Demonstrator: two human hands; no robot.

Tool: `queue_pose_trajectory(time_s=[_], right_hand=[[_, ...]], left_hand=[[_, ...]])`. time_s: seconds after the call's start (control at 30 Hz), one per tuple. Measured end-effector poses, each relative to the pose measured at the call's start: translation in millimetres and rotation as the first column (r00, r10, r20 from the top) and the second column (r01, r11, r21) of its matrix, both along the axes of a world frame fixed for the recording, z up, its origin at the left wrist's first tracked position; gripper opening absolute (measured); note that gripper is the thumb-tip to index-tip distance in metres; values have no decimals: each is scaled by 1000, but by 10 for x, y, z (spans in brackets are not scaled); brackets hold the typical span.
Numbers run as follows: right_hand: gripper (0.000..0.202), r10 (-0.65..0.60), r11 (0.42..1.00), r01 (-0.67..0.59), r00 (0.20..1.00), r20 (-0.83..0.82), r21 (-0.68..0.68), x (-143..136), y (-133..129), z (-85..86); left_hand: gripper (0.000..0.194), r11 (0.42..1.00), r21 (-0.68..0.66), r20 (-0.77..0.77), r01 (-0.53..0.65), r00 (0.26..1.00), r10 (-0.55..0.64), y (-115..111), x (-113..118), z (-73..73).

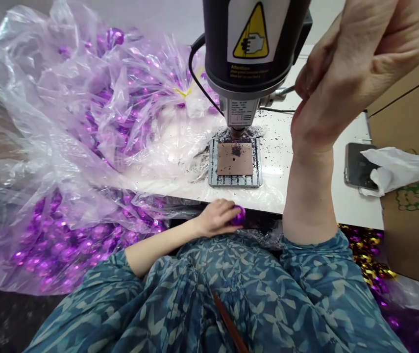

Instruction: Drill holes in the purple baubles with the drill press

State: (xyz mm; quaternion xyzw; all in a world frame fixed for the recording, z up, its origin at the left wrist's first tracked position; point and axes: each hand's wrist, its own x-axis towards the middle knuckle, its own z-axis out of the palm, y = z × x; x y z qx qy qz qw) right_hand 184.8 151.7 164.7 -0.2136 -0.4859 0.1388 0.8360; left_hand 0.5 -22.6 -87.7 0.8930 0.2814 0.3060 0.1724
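My left hand (219,217) is closed around a shiny purple ball (237,215), low in front of the table's near edge. Raised at the upper right, my right hand (356,63) has its fingers curled on the lever (287,91) of a black bench drill press (251,68). Most of the lever is hidden by those fingers. Beneath the press head, a brown square board (234,164) with a small dark hole lies on the slotted metal base plate (212,180). Dark shavings (236,149) are scattered over the board and around it.
Large clear plastic bags (84,122) of purple balls fill the left side. A phone (358,164) and crumpled white tissue (400,166) lie at the white table's (352,208) right edge, beside a cardboard box (411,235). Gold and purple shiny pieces (369,255) sit below right.
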Motion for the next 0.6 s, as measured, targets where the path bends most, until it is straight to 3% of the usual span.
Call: queue_pose_trajectory(time_s=[0.07,0.13,0.2,0.3,0.4,0.43,0.5,0.53,0.6], right_hand=[[58,26,999,-27,1000,12,19,14,-18,-8],[62,30,999,-30,999,-16,15,30,-12,-16],[65,38,999,-38,999,-23,7,47,20,-31],[63,26,998,-25,999,-33,55,65,75,-59],[58,17,997,-13,999,-51,73,65,71,-73],[56,20,998,-18,999,-45,65,61,53,-72],[54,25,999,-23,999,-35,47,49,8,-66],[54,25,999,-24,999,-31,39,43,-11,-62],[59,14,999,-13,999,-36,35,32,-26,-59]], left_hand=[[30,993,-14,-234,119,965,-119,-156,-34,-128],[30,988,-68,-328,136,932,-150,-217,-64,-203],[33,985,-92,-259,147,952,-167,-195,-96,-220],[27,992,-26,51,120,992,-119,28,-179,-125],[16,984,-40,330,-172,928,176,602,-360,121],[16,945,-104,334,-309,884,326,877,-448,223],[16,811,-239,279,-533,763,583,1507,-650,412],[16,756,-277,261,-593,711,653,1833,-755,485],[11,710,-302,222,-636,677,702,2434,-942,568]])
